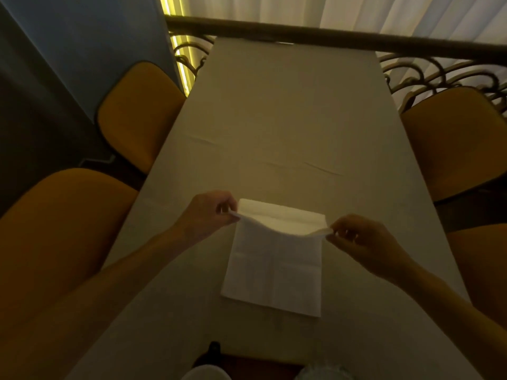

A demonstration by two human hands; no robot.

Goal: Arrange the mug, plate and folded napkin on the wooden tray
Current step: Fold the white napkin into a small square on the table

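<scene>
A white paper napkin (274,259) is lying on the tablecloth (288,119), its far flap being lifted. Left of it, the left hand (208,212) is pinching one corner; right of it, the right hand (362,242) is pinching the other, both arms outstretched.

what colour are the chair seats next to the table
Mustard yellow; the chairs flank the table, clearest in the head view.

Left hand (208,212): bare, no ring or watch seen. Right hand (362,242): bare, likewise unadorned. Both forearms bare to frame edge, no sleeves in view. Dim light, fine detail unclear.
</scene>
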